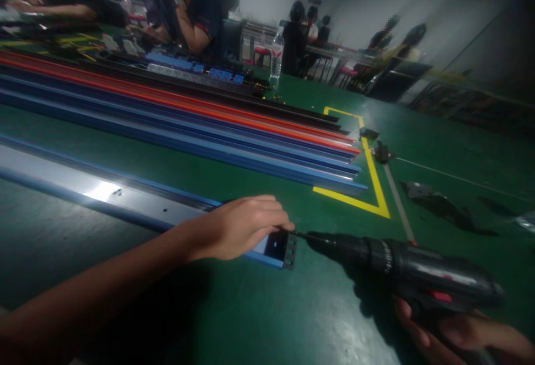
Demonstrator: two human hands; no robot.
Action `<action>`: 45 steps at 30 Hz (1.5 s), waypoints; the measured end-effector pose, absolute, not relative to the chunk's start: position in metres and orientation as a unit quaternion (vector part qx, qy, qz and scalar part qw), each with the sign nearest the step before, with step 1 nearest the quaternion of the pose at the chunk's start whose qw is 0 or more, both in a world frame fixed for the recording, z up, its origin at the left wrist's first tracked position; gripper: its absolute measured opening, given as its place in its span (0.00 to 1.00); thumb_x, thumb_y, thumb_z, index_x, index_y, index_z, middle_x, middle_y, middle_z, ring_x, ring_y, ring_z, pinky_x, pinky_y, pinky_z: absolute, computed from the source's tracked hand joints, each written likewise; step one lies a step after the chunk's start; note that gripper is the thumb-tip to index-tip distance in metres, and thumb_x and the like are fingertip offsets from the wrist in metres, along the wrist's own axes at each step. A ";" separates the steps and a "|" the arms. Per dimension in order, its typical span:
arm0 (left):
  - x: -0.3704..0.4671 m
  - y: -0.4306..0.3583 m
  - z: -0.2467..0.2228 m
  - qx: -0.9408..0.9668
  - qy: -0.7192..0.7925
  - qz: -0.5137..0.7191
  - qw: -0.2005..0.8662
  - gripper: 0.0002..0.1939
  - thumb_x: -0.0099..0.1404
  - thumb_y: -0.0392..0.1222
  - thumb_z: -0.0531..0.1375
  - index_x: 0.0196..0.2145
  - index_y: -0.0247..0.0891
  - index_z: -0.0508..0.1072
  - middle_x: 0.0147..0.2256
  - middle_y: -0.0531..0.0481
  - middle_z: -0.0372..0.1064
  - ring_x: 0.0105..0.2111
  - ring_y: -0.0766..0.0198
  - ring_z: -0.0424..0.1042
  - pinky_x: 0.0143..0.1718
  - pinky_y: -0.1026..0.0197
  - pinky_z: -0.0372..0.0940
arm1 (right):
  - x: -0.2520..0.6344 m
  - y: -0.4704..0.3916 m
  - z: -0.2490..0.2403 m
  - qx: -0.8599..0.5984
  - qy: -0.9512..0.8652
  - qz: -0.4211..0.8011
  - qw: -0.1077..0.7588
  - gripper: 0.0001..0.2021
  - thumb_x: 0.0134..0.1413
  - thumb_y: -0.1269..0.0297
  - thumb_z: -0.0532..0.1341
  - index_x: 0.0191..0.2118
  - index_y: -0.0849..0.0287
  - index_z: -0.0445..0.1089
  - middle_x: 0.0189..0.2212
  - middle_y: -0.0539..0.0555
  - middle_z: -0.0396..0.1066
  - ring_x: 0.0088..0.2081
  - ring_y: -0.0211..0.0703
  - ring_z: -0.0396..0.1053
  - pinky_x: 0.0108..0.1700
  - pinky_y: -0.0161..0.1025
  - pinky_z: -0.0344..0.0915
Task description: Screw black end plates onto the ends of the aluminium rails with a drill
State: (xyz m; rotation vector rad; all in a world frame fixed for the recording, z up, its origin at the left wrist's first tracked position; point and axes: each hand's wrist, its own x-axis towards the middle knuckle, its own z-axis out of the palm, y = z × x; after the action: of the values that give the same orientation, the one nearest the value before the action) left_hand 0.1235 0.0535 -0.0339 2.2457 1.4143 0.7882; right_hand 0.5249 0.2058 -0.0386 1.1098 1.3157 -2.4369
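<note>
A long blue channel rail [137, 198] with a silvery inner face lies on the green table, running in from the left. My left hand [246, 225] is wrapped over the rail near its right end, fingertips at the far edge. Just beyond the fingers, a dark end plate [290, 252] with cut-outs caps the rail. A black cordless drill [434, 270] is gripped by my right hand [463, 326] at the lower right. Its long thin bit points left, the tip close to my left fingertips and the end plate's upper corner; contact cannot be made out.
Several blue, orange and black rails [234, 136] lie side by side behind, ending near a yellow taped outline [378, 198]. A water bottle [276, 56] stands farther back. Small dark parts [381, 152] and a crumpled dark piece [434, 200] lie at right. Other people sit beyond.
</note>
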 end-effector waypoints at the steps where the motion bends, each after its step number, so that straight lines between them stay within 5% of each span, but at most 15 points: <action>1: 0.123 0.054 -0.034 0.799 0.500 0.278 0.186 0.15 0.73 0.30 0.52 0.50 0.39 0.75 0.40 0.48 0.74 0.43 0.61 0.69 0.44 0.58 0.63 | 0.521 0.205 -0.036 0.363 0.434 -0.820 0.083 0.16 0.40 0.55 0.70 0.40 0.50 0.81 0.28 0.59 0.73 0.17 0.43 0.66 0.24 0.43 0.71; 6: 0.122 0.054 -0.033 0.804 0.497 0.271 0.184 0.15 0.72 0.31 0.52 0.49 0.39 0.75 0.41 0.47 0.74 0.43 0.61 0.69 0.45 0.58 0.63 | 0.505 0.191 -0.025 0.402 0.373 -0.836 -0.006 0.16 0.40 0.62 0.66 0.39 0.57 0.81 0.29 0.61 0.75 0.15 0.35 0.61 0.21 0.35 0.67; 13: 0.123 0.056 -0.030 0.810 0.493 0.259 0.185 0.14 0.72 0.31 0.52 0.49 0.39 0.74 0.40 0.47 0.74 0.43 0.61 0.69 0.46 0.58 0.64 | 0.502 0.189 -0.032 0.359 0.328 -0.873 -0.025 0.20 0.42 0.66 0.64 0.44 0.69 0.80 0.38 0.74 0.77 0.15 0.29 0.59 0.20 0.29 0.65; 26: 0.125 0.055 -0.028 0.787 0.522 0.254 0.209 0.13 0.72 0.32 0.54 0.50 0.39 0.73 0.44 0.47 0.72 0.47 0.62 0.69 0.50 0.57 0.64 | 0.506 0.186 -0.049 0.297 0.362 -0.882 -0.044 0.13 0.48 0.64 0.65 0.38 0.66 0.80 0.28 0.61 0.75 0.16 0.28 0.59 0.21 0.28 0.65; 45: 0.121 0.056 -0.034 0.779 0.530 0.239 0.236 0.11 0.74 0.35 0.53 0.51 0.42 0.71 0.46 0.49 0.69 0.48 0.62 0.67 0.51 0.56 0.62 | 0.510 0.187 -0.059 0.272 0.351 -0.894 -0.052 0.13 0.51 0.65 0.64 0.39 0.69 0.79 0.27 0.56 0.72 0.17 0.27 0.58 0.23 0.28 0.65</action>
State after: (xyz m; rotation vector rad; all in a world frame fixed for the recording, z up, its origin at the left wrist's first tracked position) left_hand 0.1209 0.0562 -0.0342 2.1349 1.4526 0.6557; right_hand 0.5103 0.1870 -0.0595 0.8839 1.1414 -2.9068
